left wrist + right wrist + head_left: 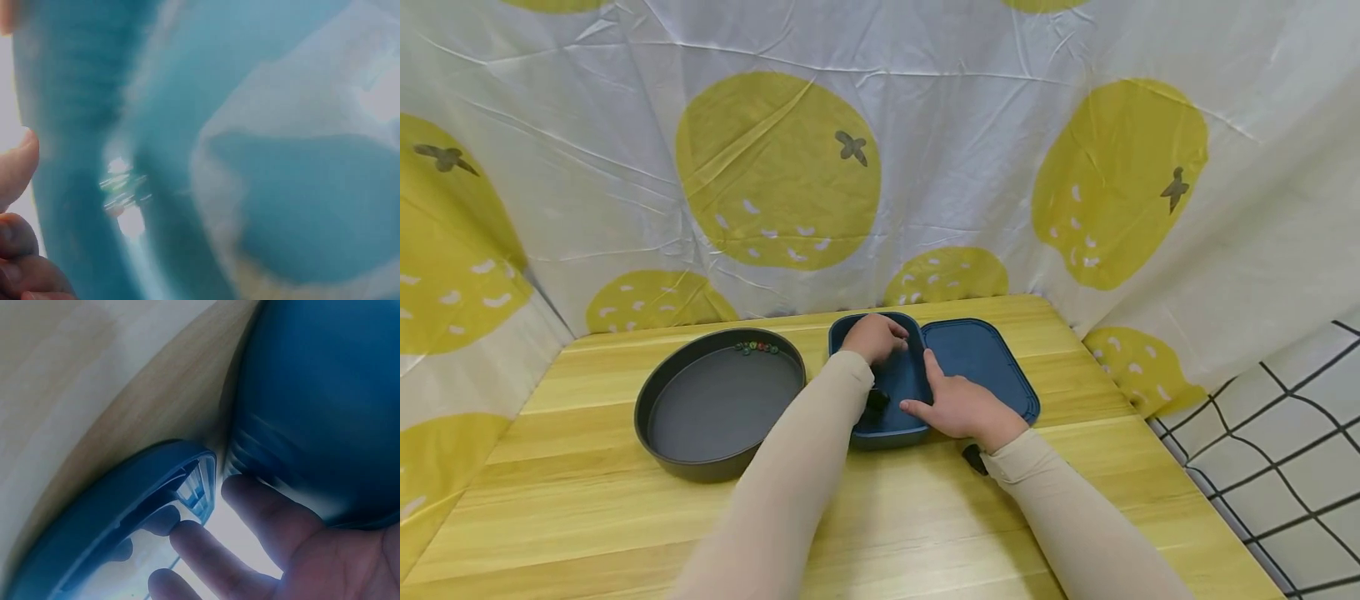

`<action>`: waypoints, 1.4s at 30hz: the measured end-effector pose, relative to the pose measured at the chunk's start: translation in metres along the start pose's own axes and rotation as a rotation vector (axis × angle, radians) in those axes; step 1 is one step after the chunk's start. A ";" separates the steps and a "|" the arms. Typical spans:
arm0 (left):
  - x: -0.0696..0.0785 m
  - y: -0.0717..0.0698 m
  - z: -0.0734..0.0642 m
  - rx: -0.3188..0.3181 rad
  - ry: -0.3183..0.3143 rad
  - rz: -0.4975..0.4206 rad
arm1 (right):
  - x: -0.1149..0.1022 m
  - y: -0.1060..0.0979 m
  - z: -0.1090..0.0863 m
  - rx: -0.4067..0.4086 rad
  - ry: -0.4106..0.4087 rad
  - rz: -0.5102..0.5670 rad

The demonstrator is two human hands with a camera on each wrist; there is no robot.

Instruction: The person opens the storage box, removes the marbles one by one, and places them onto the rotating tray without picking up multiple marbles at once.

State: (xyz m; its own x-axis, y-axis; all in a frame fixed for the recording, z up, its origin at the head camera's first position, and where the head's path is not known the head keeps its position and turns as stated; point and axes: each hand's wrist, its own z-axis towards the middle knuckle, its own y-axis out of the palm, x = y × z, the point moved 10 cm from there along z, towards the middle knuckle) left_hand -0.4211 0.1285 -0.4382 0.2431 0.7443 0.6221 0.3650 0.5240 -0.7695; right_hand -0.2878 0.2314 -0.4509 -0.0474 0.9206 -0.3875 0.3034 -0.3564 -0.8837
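Observation:
A deep blue rectangular box (891, 438) stands near the table's far side. My left hand (874, 338) is over its far end, fingers loosely bent towards the right wall. In the left wrist view, the thumb (17, 169) and bent fingers show at the left edge, with nothing visible between them. Small bright streaks blur against the box's blue inside. My right hand (966, 407) lies at the box's right wall, thumb and index finger spread. The right wrist view shows its extended fingers between the box (331, 406) and the flat blue lid (112, 506).
Left of the box is a round dark grey pan (715, 417), with several small coloured marbles (756, 347) gathered at its far right inside edge. A patterned curtain (940, 183) hangs behind the wooden table (587, 500). Black wire grid (1285, 442) stands beyond the right edge.

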 end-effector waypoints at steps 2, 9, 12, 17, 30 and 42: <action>0.005 -0.013 -0.006 0.005 0.036 0.007 | 0.000 0.000 0.000 -0.004 0.001 -0.001; 0.006 -0.062 -0.038 -0.014 0.124 0.006 | -0.001 0.002 0.001 -0.021 0.009 0.003; -0.006 -0.086 -0.054 0.002 0.135 0.017 | 0.000 0.003 0.002 -0.023 0.020 0.005; -0.038 -0.122 -0.078 0.022 0.114 0.017 | 0.002 0.003 0.001 -0.021 0.025 0.006; -0.132 -0.167 -0.117 0.110 0.027 0.048 | 0.004 0.000 -0.003 -0.024 0.005 0.007; -0.173 -0.172 -0.133 0.135 -0.060 0.055 | -0.002 0.001 0.000 -0.026 -0.014 -0.003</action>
State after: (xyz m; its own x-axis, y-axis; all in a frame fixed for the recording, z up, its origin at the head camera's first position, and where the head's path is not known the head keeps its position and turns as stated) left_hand -0.4062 -0.1459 -0.3944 0.2036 0.7949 0.5715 0.2278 0.5293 -0.8173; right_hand -0.2871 0.2289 -0.4507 -0.0613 0.9193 -0.3887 0.3280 -0.3493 -0.8778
